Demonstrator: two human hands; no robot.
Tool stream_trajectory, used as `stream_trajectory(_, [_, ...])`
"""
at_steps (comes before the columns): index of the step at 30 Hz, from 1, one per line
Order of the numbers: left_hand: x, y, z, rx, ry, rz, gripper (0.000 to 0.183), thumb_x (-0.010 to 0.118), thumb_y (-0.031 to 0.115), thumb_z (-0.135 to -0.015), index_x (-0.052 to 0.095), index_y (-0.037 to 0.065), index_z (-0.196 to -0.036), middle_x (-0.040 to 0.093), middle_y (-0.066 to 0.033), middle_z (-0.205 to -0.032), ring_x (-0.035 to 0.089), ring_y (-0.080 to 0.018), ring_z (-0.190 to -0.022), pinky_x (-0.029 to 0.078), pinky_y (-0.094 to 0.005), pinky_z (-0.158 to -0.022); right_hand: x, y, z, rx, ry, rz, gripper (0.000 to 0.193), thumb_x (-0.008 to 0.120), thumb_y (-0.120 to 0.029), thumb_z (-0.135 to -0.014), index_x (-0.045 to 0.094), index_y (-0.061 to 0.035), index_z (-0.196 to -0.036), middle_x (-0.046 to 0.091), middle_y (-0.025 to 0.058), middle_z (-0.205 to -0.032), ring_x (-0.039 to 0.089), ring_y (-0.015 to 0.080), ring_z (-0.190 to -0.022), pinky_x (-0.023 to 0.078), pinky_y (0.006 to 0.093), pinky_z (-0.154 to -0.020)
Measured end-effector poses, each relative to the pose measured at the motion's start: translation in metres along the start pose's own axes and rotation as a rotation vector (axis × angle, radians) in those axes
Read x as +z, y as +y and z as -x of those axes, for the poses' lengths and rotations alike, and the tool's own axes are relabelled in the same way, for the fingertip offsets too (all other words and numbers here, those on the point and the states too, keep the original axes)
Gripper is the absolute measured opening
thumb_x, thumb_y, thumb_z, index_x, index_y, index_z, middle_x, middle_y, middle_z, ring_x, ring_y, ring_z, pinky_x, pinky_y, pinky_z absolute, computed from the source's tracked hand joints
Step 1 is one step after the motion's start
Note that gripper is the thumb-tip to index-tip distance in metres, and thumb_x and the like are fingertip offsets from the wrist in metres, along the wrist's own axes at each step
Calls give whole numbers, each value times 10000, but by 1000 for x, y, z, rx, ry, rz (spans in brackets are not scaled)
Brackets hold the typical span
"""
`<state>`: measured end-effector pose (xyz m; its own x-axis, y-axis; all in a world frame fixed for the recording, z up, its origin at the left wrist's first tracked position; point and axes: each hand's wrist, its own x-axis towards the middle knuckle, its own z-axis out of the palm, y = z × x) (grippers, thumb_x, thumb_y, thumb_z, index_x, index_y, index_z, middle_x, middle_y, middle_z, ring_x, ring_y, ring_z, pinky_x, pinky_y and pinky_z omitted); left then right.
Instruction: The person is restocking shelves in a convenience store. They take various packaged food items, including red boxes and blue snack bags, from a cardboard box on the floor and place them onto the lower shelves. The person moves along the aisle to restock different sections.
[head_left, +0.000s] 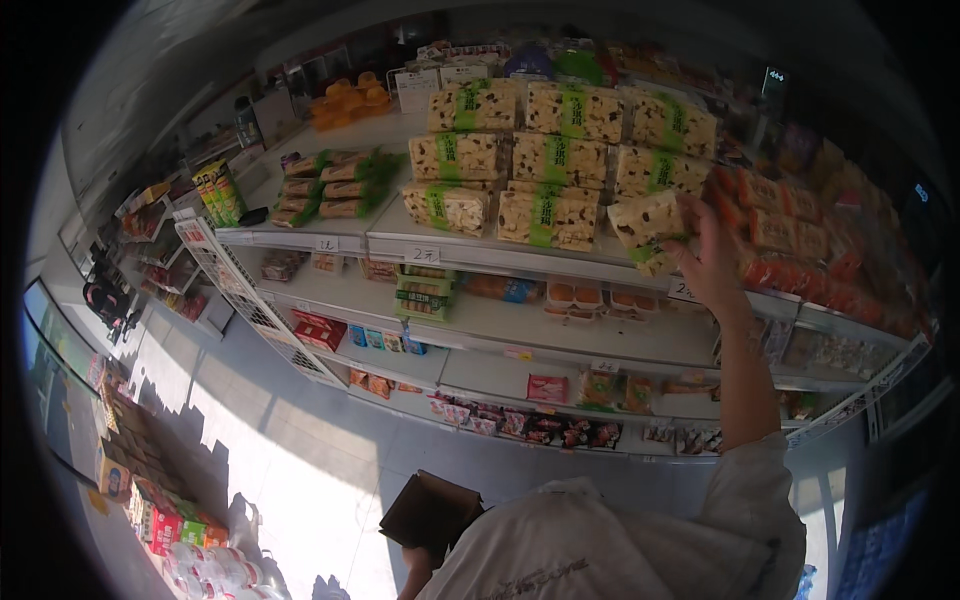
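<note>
My right hand (706, 250) reaches up to the top shelf, its fingers closed on the side of a clear-wrapped snack pack (640, 218) with a green label. This pack leans tilted over the shelf's front edge, beside stacked packs (548, 217) of the same kind. Pale, dark-flecked pieces show through the wrapping. Low and close to my body, my left hand (418, 562) holds an open brown cardboard box (432, 508). Most of its fingers are hidden by the box, and the inside of the box is dark.
Right of the stacks lie orange-red snack packs (775, 215). Small brown packs (345, 180) and yellow-green tubes (218, 193) stand to the left. Lower shelves (480, 385) carry more packets. A white wire rack (255, 300) closes the shelf's left end. Boxes and wrapped bottles (210, 570) sit on the floor.
</note>
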<state>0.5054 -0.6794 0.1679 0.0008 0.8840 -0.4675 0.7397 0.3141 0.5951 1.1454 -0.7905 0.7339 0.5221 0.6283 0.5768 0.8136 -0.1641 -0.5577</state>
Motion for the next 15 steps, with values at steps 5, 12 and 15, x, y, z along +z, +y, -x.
stream_trajectory(5, [18, -24, -11, 39, 28, 74, 570, 719, 385, -866, 661, 46, -1320, 740, -215, -1200, 699, -376, -1155, 553, -457, -903, -17, 6, -38, 84, 36, 146, 380, 710, -138, -994, 578, -43, -1337, 622, 168, -1370, 616, 315, -1290, 529, 424, -1021])
stream_trajectory(12, [31, -28, 2, -65, -53, -81, 503, 659, 290, -887, 646, 27, -1315, 693, -251, -1303, 632, -424, -1269, 524, -454, -1009, 1, 25, -60, -46, -230, 436, 338, 689, -139, -1005, 631, -61, -1329, 606, 129, -1307, 584, 329, -1256, 511, 468, -1016])
stream_trajectory(15, [36, -26, 2, 2, -14, -30, 472, 614, 238, -895, 624, 24, -1315, 701, -249, -1287, 645, -431, -1247, 517, -481, -1017, 15, 47, -59, -186, -213, 538, 331, 691, -139, -1005, 652, -73, -1327, 600, 120, -1295, 575, 323, -1244, 498, 475, -1020])
